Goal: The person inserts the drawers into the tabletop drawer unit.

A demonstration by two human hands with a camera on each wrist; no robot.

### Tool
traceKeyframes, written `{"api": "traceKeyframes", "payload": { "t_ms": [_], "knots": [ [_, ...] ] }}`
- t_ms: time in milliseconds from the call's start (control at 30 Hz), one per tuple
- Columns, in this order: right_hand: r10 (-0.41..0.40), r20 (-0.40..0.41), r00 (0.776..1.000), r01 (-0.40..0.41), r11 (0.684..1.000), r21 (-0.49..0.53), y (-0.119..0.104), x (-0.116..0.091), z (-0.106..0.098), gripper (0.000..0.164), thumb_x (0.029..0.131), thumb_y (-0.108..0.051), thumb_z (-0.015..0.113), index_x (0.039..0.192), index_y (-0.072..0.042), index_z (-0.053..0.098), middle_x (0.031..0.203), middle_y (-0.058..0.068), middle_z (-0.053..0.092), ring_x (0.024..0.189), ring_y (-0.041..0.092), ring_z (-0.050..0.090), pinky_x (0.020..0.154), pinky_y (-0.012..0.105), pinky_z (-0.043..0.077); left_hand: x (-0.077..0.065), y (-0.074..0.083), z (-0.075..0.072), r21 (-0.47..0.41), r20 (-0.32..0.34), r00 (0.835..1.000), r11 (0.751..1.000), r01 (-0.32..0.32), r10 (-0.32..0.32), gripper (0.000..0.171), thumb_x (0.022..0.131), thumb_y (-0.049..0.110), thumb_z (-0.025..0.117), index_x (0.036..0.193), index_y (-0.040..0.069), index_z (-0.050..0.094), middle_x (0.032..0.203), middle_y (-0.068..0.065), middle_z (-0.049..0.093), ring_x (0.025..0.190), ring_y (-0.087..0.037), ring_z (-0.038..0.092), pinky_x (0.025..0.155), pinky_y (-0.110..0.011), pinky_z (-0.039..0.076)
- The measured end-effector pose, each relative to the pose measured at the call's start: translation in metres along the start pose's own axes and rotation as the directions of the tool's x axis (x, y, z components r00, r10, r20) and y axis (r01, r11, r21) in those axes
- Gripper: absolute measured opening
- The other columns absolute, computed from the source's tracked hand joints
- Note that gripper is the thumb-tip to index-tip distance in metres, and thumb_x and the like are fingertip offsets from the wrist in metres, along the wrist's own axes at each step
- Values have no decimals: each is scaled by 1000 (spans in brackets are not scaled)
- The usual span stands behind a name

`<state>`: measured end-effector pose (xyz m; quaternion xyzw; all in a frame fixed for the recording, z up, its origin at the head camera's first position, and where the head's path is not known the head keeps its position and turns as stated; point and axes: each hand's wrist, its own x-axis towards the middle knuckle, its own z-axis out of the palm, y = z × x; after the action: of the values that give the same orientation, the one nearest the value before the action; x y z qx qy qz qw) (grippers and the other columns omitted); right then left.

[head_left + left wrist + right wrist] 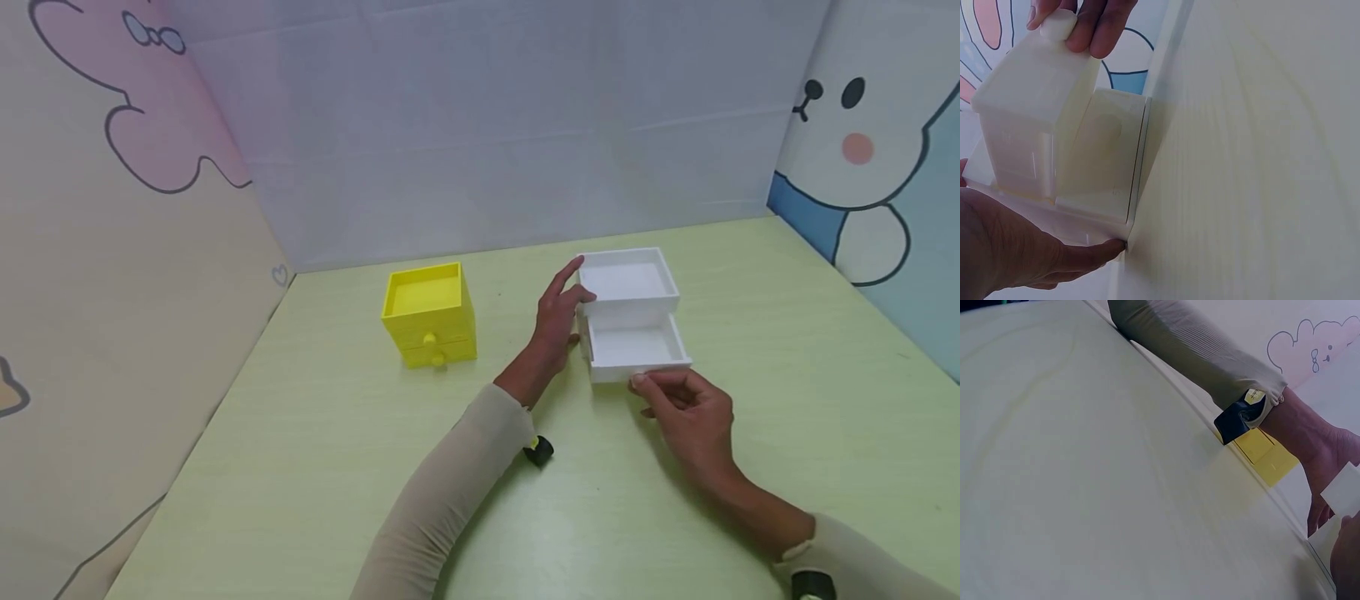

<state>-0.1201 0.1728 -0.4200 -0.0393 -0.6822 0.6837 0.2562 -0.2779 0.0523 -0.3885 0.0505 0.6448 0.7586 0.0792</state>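
A small white drawer box (628, 275) with a shallow tray top stands on the table. Its upper drawer (637, 343) is pulled well out toward me, and nothing lies in it. My left hand (555, 321) holds the box by its left side, fingers spread from the top rim down toward the base. With thumb and fingers, my right hand (693, 417) pinches the drawer's round white knob (1059, 25). Below, the lower drawer (1107, 134) sits closed in the left wrist view. In the right wrist view the box is mostly cut off.
A yellow drawer box (429, 312) of similar form, its drawers closed, stands to the left of my left hand. The pale green table (315, 467) meets a white cloth wall (480, 133) at the back. Side walls carry cartoon drawings.
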Motion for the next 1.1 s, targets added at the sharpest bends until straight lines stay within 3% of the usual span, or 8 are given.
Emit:
{"api": "traceKeyframes", "payload": {
  "t_ms": [567,867,1100],
  "knots": [
    [15,57,998,-13,999,-43,7,5,3,18,89,1,71,99,13,63,86,-1,75,79,15,73,59,23,55,0,0,-2,6,-9,1000,1000,-2,2,57,80,20,59,127,52,61,137,9,53,115,-25,53,86,-63,45],
    [0,18,1000,1,999,-35,9,9,8,16,88,1,71,98,12,64,85,2,75,78,17,73,58,23,54,2,-1,-2,1,12,1000,1000,-9,9,57,80,20,59,129,50,60,138,2,53,112,-24,55,85,-61,46],
    [-21,0,1000,21,998,-51,11,12,11,15,89,0,71,98,10,64,83,-1,75,77,17,73,57,23,54,4,-3,-1,5,6,1000,1000,-11,11,57,80,20,59,128,50,61,136,6,54,111,-24,55,84,-61,46]
  ]
}}
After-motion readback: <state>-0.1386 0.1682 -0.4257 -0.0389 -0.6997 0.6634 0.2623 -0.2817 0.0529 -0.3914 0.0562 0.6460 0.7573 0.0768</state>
